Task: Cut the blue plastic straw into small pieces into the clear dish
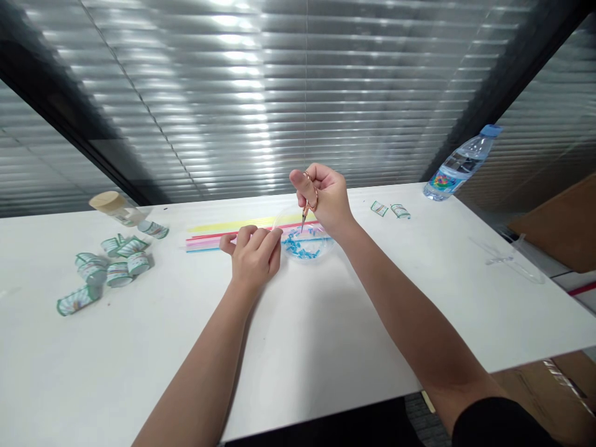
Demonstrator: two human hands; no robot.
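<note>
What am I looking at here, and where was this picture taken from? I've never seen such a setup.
There is no machine: these are a person's two bare hands, seen by a camera worn on the head that looks forward and down.

The right hand holds scissors, tips down over a bowl with blue bits in it. The left hand is beside the bowl; a blue straw reaches from its fingertips across the bowl, though the grip itself is hidden.

On the white table, coloured straws lie behind the left hand. A jar and green-and-white pieces are at left, a bottle at right.
</note>
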